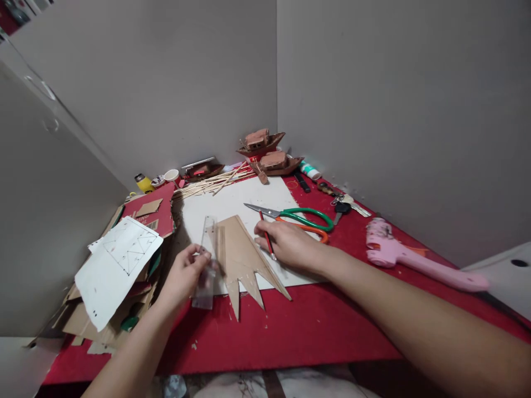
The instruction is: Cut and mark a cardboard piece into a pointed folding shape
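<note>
A clear ruler [209, 237] is pinched between the thumb and fingers of my left hand [187, 271], along the left side of a brown cardboard piece [240, 249]. That piece has long pointed teeth at its near end and lies on a white sheet [232, 199]. My right hand [286, 243] rests at the cardboard's right edge, its fingers closed around a red pencil [266, 235]. Just beyond this hand lie scissors [307, 215] with green and orange handles, the blades pointing left.
Cardboard scraps [95, 326] are piled on the left, under a paper with a drawn pattern [128, 246]. Thin wooden sticks [207, 185] and small model boats [274, 161] stand at the back. Keys [352, 204] and a pink tool [415, 260] lie right on the red table [290, 337].
</note>
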Motion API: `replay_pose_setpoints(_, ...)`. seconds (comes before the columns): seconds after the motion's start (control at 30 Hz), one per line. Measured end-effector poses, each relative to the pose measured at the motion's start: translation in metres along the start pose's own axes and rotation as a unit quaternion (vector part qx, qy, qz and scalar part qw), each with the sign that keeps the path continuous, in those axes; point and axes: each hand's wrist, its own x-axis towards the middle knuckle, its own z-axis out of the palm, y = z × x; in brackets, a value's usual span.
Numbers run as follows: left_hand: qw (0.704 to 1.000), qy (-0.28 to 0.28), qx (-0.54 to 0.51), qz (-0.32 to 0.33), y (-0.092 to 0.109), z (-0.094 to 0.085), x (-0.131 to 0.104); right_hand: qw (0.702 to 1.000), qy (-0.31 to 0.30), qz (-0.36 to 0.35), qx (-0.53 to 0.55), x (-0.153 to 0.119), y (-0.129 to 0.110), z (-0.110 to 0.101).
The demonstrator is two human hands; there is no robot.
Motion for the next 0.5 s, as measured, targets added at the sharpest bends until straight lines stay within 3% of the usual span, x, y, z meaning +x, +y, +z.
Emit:
replay_pose_setpoints(0.23, 0.996, 0.063, -0.063, -0.003, -0.011, 0.024, 0.045, 0.994, 0.065, 0.087, -0.023, 0.004, 0.01, -0.001)
replay_pose_setpoints(0.5, 0.992, 0.046, -0.114, -0.02, -0.021, 0.026, 0.047, 0.995, 0.072, 0.062, -0.014, 0.006, 0.014, 0.008)
